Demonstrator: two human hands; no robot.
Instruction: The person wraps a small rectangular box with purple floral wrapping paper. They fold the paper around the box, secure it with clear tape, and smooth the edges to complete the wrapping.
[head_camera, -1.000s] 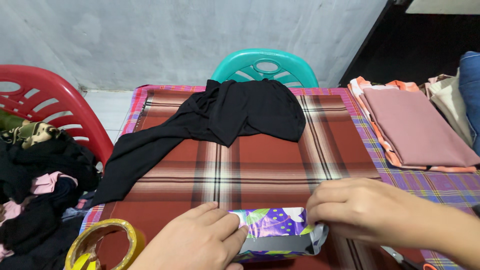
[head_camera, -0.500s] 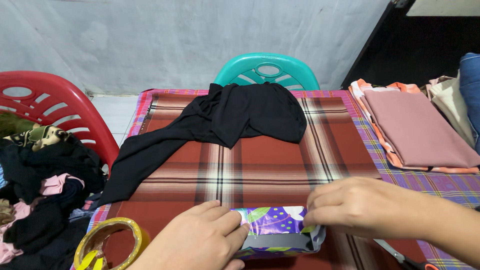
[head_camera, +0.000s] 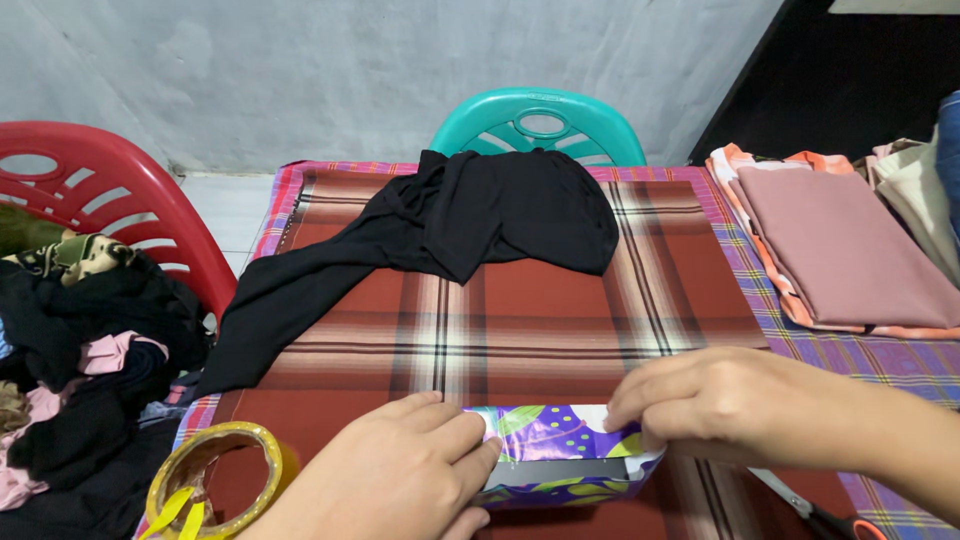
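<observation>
I see a small parcel (head_camera: 560, 455) in purple patterned wrap lying on the plaid cloth (head_camera: 520, 320), pinned between both hands. My left hand (head_camera: 395, 480) lies flat, fingers together, pressing its left end; my right hand (head_camera: 720, 405) pinches the paper flap at its right end. It looks light and boxy, the paper glossy, thin and likely to tear or slip, so I judge the firm ends the best hold. A tape roll (head_camera: 210, 480) sits just left of the left hand, scissors (head_camera: 815, 515) just below the right wrist. A black garment (head_camera: 440, 240) lies well beyond the fingers, folded fabrics (head_camera: 850, 250) far right; nothing blocks the parcel.
</observation>
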